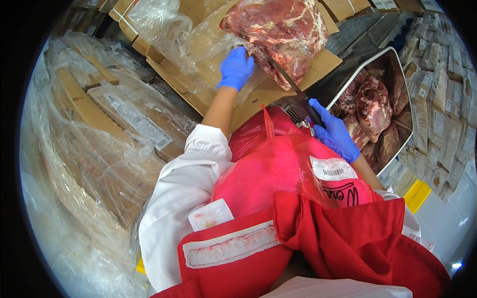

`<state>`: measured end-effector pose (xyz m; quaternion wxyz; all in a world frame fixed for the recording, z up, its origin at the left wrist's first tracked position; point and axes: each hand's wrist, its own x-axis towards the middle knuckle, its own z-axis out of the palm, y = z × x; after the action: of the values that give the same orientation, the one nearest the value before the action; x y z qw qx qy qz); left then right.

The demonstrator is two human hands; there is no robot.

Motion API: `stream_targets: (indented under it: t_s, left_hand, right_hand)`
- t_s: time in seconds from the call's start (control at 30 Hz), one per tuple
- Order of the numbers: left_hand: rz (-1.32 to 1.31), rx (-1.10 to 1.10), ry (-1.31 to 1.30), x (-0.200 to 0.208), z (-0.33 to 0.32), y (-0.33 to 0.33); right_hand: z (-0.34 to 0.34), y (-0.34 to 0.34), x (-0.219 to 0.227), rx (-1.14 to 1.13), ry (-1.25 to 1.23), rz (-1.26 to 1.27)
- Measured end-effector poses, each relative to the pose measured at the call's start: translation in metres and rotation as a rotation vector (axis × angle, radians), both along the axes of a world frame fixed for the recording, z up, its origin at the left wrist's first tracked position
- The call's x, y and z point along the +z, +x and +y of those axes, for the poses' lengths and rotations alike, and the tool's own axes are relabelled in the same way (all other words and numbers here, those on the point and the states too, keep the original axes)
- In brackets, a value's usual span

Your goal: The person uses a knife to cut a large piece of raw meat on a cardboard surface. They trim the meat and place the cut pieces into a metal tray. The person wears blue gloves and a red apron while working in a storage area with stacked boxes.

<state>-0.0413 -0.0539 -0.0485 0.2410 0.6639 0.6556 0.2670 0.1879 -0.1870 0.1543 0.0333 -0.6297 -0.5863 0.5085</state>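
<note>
A large piece of raw meat [278, 35], red with white fat, lies on an opened cardboard box [243, 107] in front of me. My left hand [236, 68], in a blue glove, is closed at the meat's lower left edge and seems to pinch a flap of it; the fingertips are partly hidden. In my right hand [335, 131], also gloved in blue, is a knife [287, 78] gripped by its dark handle. Its long blade points up and left, lying against the meat's lower side with the tip near my left hand.
Crumpled clear plastic film [166, 32] covers the box's left part. To the right stands a metal-rimmed bin [408, 107] holding several meat pieces [373, 107]. Plastic-wrapped cartons [114, 114] are stacked at left, more stacked cartons [439, 99] at far right.
</note>
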Motion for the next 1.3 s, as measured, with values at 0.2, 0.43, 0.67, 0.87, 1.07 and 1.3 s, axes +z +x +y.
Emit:
stream_targets:
  t_s: [0.2, 0.43, 0.67, 0.87, 1.07, 1.3]
  left_hand:
    - [-0.025, -0.041, -0.170, 0.001, 0.011, 0.002]
    - [0.411, -0.222, -0.612, 0.008, -0.033, -0.032]
    - [0.323, -0.016, -0.019, 0.014, 0.018, 0.001]
    - [0.102, 0.027, -0.177, -0.023, 0.033, 0.005]
    - [-0.072, 0.081, -0.097, -0.039, 0.017, 0.007]
    - [-0.100, 0.094, -0.025, -0.037, 0.019, 0.004]
  right_hand:
    - [0.000, 0.002, -0.004, 0.070, 0.064, -0.014]
    - [0.002, 0.003, -0.003, 0.133, 0.145, -0.023]
    - [0.021, 0.003, -0.012, 0.354, 0.285, -0.295]
    - [0.030, -0.007, -0.027, 0.405, 0.203, -0.465]
    - [0.017, -0.004, -0.060, 0.368, 0.186, -0.559]
    - [0.024, 0.012, -0.063, 0.364, 0.267, -0.435]
